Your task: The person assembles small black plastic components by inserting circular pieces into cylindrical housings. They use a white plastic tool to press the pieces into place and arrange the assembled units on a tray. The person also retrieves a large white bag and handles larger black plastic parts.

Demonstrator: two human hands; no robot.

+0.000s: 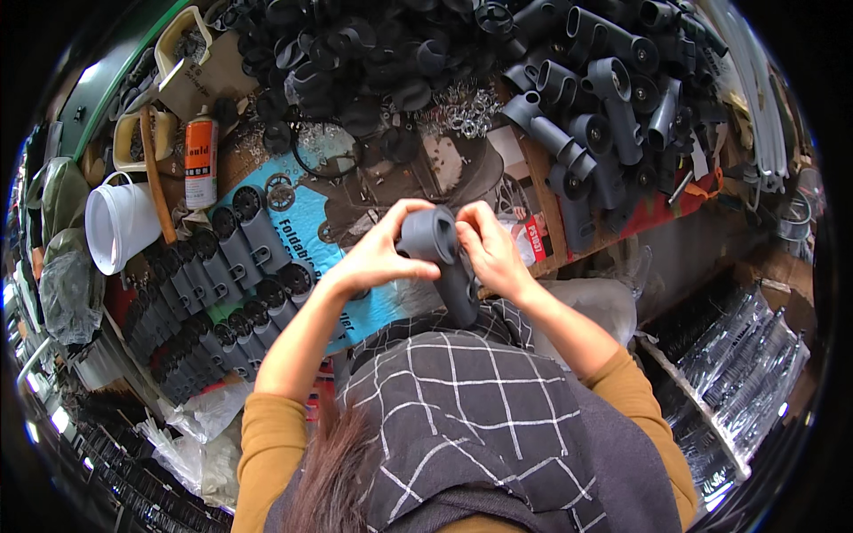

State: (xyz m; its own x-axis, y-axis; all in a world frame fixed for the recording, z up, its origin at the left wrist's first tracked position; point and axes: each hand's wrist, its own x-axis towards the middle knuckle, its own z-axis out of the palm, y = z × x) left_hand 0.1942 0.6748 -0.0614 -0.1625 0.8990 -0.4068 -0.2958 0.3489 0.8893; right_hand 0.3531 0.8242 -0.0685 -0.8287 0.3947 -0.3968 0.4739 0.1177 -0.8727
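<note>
A dark grey plastic tube fitting (458,289) with a round head is held up in front of my apron. My left hand (382,253) grips its round head, thumb on the near side and fingers over the top. At the head's right edge, my right hand (491,251) has its thumb and fingers pinched together; whatever lies between them is too small or hidden to make out. Below and beyond both hands lies a blue printed sheet (378,311) on the bench.
Rows of grey tube parts (218,271) stand at left beside a white bucket (120,226), an orange spray can (201,160) and a wooden-handled tool (155,178). Black caps (355,53) heap at the back, loose metal rings (466,108) before them. More grey fittings (613,107) pile at right.
</note>
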